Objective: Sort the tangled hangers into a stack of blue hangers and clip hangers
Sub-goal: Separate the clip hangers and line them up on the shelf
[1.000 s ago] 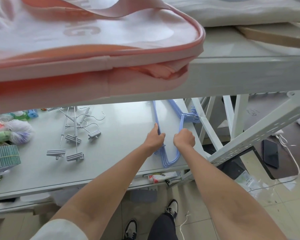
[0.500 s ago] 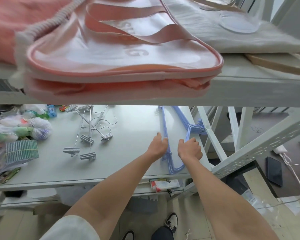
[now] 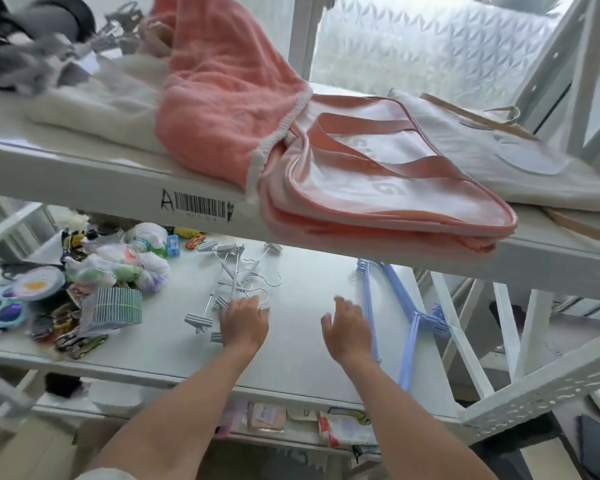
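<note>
A stack of blue hangers (image 3: pixel 407 318) lies on the white shelf (image 3: pixel 298 344) at the right, hooks pointing right. Several pale clip hangers (image 3: pixel 234 271) lie tangled at the shelf's middle, metal hooks showing. My left hand (image 3: pixel 245 322) rests on the near end of the clip hangers, fingers spread over them. My right hand (image 3: pixel 347 329) hovers with relaxed fingers just left of the blue hangers and holds nothing.
An upper shelf (image 3: pixel 84 174) juts out above, carrying a pink towel (image 3: pixel 222 95) and a pink-trimmed bag (image 3: pixel 378 188). Toys, sunglasses (image 3: pixel 6 311) and a green comb-like pack (image 3: pixel 116 306) crowd the left. White frame struts (image 3: pixel 465 334) stand at the right.
Both hands have let go of the blue hangers. My left hand moved left onto the clip hangers, my right hand lifted off. The view tilted upward.
</note>
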